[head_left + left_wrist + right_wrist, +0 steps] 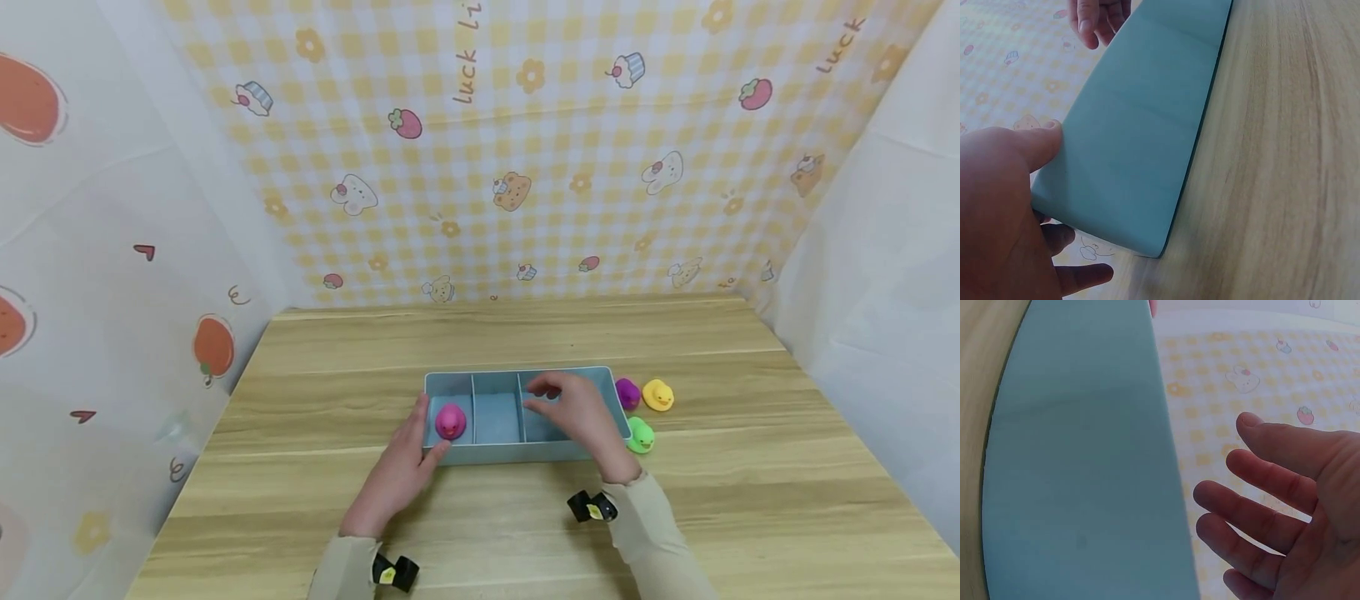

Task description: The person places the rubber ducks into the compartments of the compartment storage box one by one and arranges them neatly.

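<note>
One blue tray (525,453) stands on a wooden bench (487,533). The left hand (397,473) holds its near left corner, thumb on the front wall, fingers along the end wall. A pink duck (451,422) sits in the compartment just beside that hand. The right hand (579,410) hovers over the tray's other end, thumb and fingertips apart, nothing between them. To its right, outside the tray, are a purple duck (627,394), a yellow duck (659,395) and a green duck (641,435).

A knock seems the likeliest mishap: the green duck lies close beside the right hand, so an outward swing could tip it over. A push from the left hand could slide the tray into the green and purple ducks. Lowered carelessly, the right hand might catch a divider (521,408).

Counted: four ducks, one inside and three outside; two dividers visible, though the right hand may hide another.
</note>
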Available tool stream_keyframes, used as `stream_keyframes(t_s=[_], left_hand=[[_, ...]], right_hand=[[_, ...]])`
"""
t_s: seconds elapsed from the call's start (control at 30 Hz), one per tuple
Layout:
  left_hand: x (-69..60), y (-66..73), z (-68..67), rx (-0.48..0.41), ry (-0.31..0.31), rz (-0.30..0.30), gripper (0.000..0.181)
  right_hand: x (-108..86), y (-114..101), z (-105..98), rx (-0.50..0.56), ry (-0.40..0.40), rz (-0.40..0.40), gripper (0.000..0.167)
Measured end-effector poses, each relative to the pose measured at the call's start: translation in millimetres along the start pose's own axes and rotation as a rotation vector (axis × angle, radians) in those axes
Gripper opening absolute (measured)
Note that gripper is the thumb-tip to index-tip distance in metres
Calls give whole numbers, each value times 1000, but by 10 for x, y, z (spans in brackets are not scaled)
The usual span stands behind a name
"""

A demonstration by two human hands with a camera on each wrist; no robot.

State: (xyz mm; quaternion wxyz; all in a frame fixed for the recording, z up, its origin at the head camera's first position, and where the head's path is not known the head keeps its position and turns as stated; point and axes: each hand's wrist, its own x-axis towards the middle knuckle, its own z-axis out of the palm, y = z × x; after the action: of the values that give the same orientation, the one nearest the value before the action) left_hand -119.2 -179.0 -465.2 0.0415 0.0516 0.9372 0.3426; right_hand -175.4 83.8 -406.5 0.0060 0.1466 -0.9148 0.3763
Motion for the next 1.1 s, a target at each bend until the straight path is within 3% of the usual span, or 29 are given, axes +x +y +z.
stream_keyframes(t_s=[0.7, 1.1], left_hand=[[16, 3, -30, 15, 2, 21, 82], [10, -22, -7, 4, -1, 31, 80]], right_hand=[[-211, 362, -339, -65, 143, 36, 12], [-386, 633, -539, 13, 149, 203, 16]])
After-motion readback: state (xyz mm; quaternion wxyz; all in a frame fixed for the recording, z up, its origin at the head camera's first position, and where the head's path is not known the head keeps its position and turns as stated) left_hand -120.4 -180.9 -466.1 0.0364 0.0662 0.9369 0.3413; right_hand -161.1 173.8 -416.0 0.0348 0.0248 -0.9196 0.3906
